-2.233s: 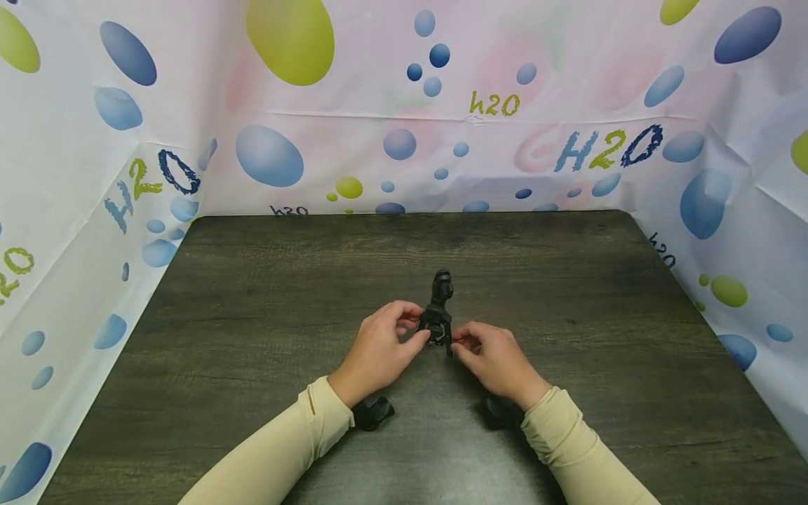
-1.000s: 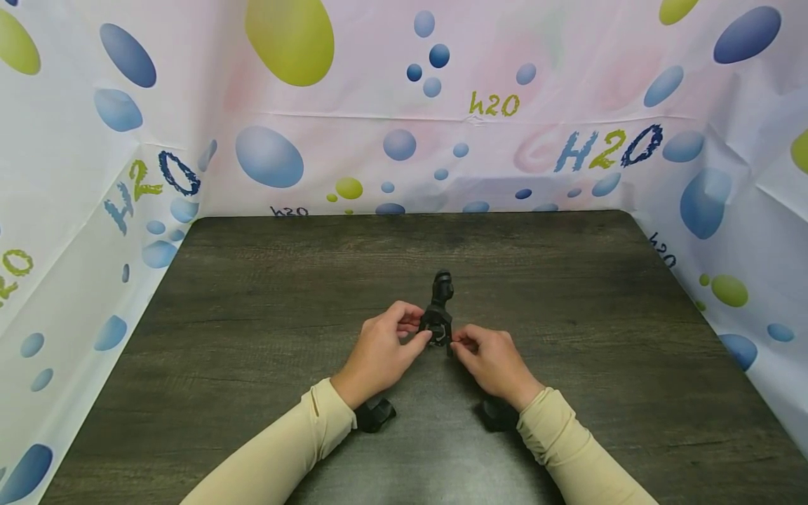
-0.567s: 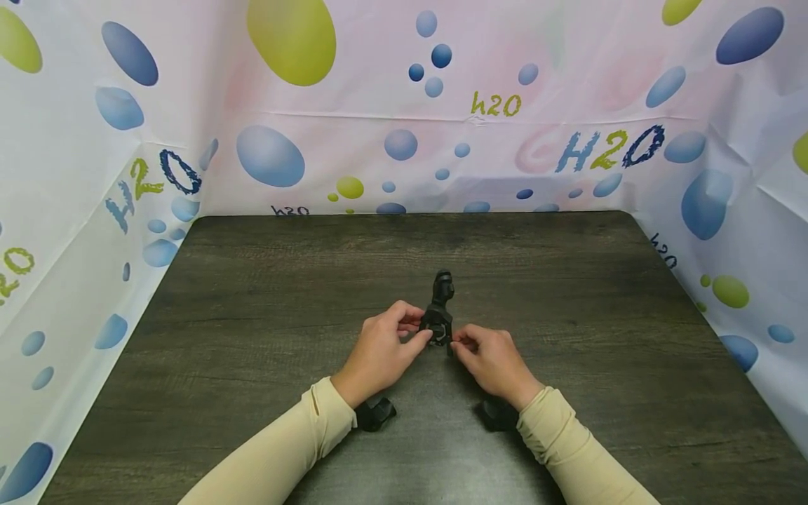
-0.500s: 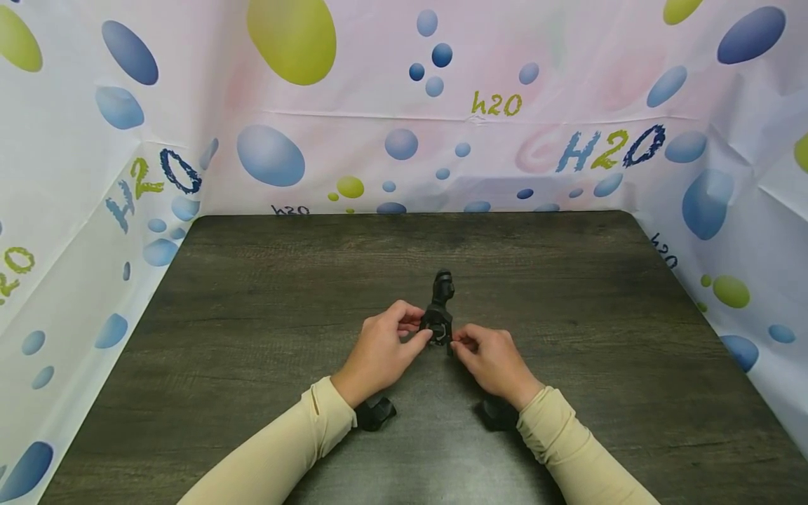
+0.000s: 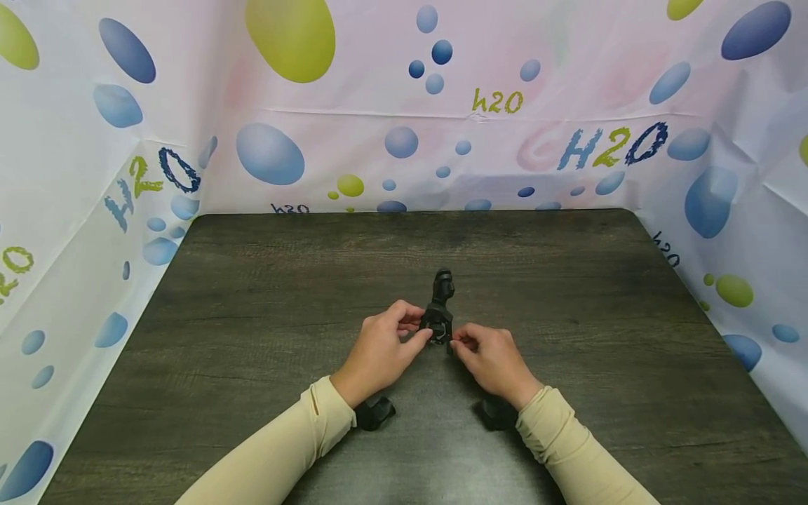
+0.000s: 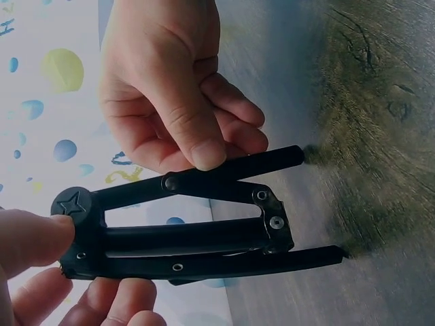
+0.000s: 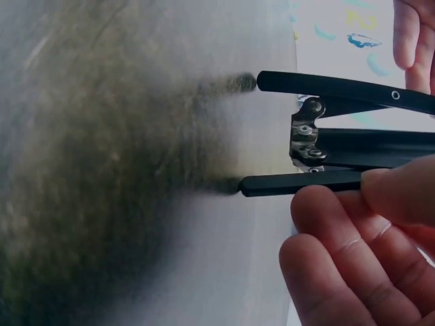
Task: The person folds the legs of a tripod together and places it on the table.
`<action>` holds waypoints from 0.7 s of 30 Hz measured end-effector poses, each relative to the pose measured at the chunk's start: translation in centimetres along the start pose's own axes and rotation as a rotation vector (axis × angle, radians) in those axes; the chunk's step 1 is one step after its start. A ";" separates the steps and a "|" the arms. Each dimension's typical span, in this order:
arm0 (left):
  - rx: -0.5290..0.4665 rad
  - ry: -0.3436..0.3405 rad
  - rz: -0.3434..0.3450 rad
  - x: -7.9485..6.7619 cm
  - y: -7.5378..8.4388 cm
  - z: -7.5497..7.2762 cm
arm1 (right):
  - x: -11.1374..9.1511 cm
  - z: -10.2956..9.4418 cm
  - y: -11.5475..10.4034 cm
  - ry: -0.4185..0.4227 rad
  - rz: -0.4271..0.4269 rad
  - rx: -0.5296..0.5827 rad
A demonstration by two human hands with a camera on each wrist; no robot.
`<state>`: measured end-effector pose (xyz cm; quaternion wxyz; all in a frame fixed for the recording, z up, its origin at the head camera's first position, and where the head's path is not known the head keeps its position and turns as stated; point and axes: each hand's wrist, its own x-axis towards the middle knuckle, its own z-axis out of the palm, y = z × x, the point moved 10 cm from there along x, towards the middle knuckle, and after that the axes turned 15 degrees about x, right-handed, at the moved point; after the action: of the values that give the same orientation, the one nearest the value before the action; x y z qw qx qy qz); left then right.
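A black mini tripod (image 5: 438,315) stands on the table between the two hands, its narrow top pointing away. My left hand (image 5: 379,354) holds it from the left side. In the left wrist view, the left thumb (image 6: 34,238) presses near a round hub marked with a star (image 6: 70,205), with fingers curled beneath. My right hand (image 5: 495,359) pinches one leg (image 7: 299,184) between thumb and fingers. The legs are partly spread, joined by hinged struts to a middle column (image 6: 183,238). In the left wrist view, the tripod's upper part is out of frame.
The dark wood-grain table (image 5: 284,280) extends around the hands on all sides. A white sheet (image 5: 353,42) printed with blue and green drops hangs behind the table and along both sides. Black wrist-worn devices (image 5: 375,414) sit under both wrists.
The right wrist has shifted slightly left since the earliest frame. Both hands keep the same hold, and the tripod stays in place.
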<state>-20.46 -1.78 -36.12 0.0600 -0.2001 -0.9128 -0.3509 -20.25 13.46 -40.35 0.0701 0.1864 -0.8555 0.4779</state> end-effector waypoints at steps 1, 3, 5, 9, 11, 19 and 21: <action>0.000 0.001 0.001 0.0 0.0 0.0 | 0.0 0.0 0.0 0.002 -0.001 0.000; 0.002 0.003 0.002 0.0 0.0 0.0 | 0.0 0.0 -0.1 0.008 -0.004 -0.001; 0.002 0.008 0.006 0.0 0.0 -0.1 | 0.1 0.0 -0.2 0.011 -0.003 0.001; 0.002 0.017 0.006 0.0 0.1 -0.2 | 0.1 0.1 -0.1 0.012 0.005 0.004; 0.002 0.019 0.004 -0.1 0.0 -0.2 | 0.1 0.2 -0.1 0.012 0.007 0.004; -0.012 0.021 0.002 0.0 -0.1 -0.1 | 0.1 0.2 0.0 0.032 0.000 0.004; -0.013 0.024 0.003 0.0 -0.1 -0.1 | 0.0 0.3 0.1 0.039 0.000 0.002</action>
<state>-20.48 -1.94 -36.09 0.0701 -0.1977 -0.9094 -0.3592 -20.29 13.26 -40.53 0.0865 0.1773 -0.8535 0.4823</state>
